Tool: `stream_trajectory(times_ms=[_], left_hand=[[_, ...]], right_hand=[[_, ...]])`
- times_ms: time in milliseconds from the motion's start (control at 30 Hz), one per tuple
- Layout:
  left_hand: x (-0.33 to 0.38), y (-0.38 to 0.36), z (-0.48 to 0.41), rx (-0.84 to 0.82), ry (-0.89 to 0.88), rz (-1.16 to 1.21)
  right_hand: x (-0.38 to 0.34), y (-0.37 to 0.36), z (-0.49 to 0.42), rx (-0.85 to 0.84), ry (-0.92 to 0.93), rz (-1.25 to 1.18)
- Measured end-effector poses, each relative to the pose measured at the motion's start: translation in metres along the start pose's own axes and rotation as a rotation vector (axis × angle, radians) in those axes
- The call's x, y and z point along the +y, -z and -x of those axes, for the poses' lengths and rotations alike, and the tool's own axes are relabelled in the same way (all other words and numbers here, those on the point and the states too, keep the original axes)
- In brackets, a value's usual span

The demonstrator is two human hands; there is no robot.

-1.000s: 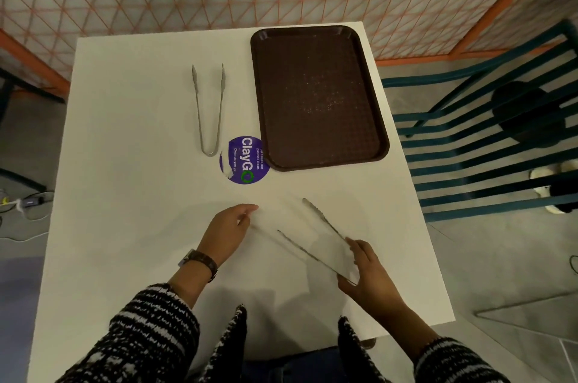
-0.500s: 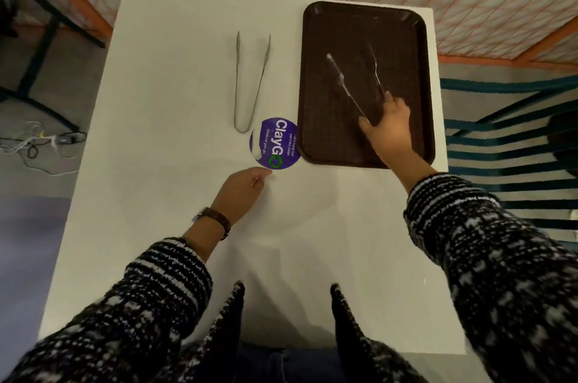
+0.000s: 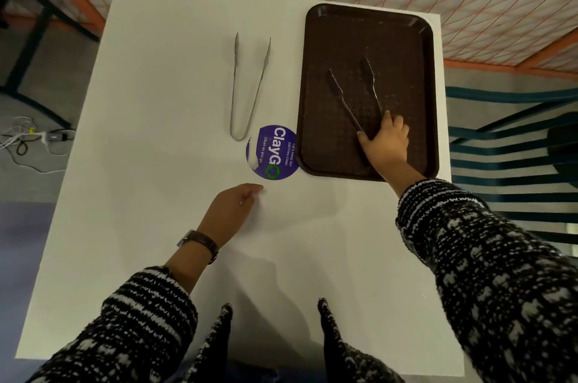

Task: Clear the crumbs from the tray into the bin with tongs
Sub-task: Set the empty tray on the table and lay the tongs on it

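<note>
Since half a second ago my right hand (image 3: 386,140) has slid the tongs (image 3: 353,94) a little nearer along the tray (image 3: 316,94), so the tips now sit around the middle of it, and my grip has settled lower on the handles; my left hand (image 3: 233,210) has barely shifted. Taking the tray as my landmark: it lies at the far right of the white table (image 3: 140,195), the round purple sticker (image 3: 273,152) touches its near left corner, a second pair of tongs (image 3: 248,85) lies well to its left, and my left hand rests flat on the table just short of the sticker, fingers loosely together and holding nothing. My right fingers are clamped around the handle end of the tongs over the tray's near half, with the two arms spread apart and their scalloped tips low over the tray floor; whether they touch it I cannot tell. The crumbs (image 3: 391,98) are pale specks scattered mostly right of the tips, toward the tray's right rim. No bin is in view, which I think is the main risk: specks this fine will likely slip between the tips or drop on the way across. Squeezing too hard could skate the tips over the textured floor and flick crumbs onto the table, and since nothing steadies the tray, a push could slide it toward the table's right edge.
</note>
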State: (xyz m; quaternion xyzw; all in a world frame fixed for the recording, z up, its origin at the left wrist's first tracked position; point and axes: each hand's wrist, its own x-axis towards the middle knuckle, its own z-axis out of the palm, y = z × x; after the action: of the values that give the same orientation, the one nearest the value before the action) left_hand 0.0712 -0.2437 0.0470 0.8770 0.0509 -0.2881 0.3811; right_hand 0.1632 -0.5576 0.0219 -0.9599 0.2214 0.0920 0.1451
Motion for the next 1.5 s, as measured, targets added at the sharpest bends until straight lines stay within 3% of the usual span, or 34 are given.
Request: stream_trajectory(times_ms=[467, 700, 1033, 1200, 1333, 1500], left_hand=[[0.005, -0.008, 0.002, -0.019, -0.042, 0.010], [0.000, -0.008, 0.006, -0.006, -0.053, 0.018], [0.007, 0.000, -0.002, 0.071, -0.068, 0.037], [0.031, 0.025, -0.040, 0.300, -0.146, 0.008], [0.053, 0.036, -0.088, 0.400, -0.011, 0.013], [0.061, 0.031, -0.129, 0.379, 0.251, -0.036]], right_hand=[[-0.044, -0.028, 0.026, 0.069, -0.278, -0.143], [-0.047, -0.024, 0.014, 0.064, -0.315, -0.156], [-0.040, -0.020, 0.021, 0.070, -0.276, -0.129], [-0.033, -0.015, 0.058, 0.170, -0.080, -0.119], [-0.027, -0.018, 0.101, 0.222, 0.115, -0.180], [-0.016, -0.029, 0.136, 0.168, 0.101, -0.210]])
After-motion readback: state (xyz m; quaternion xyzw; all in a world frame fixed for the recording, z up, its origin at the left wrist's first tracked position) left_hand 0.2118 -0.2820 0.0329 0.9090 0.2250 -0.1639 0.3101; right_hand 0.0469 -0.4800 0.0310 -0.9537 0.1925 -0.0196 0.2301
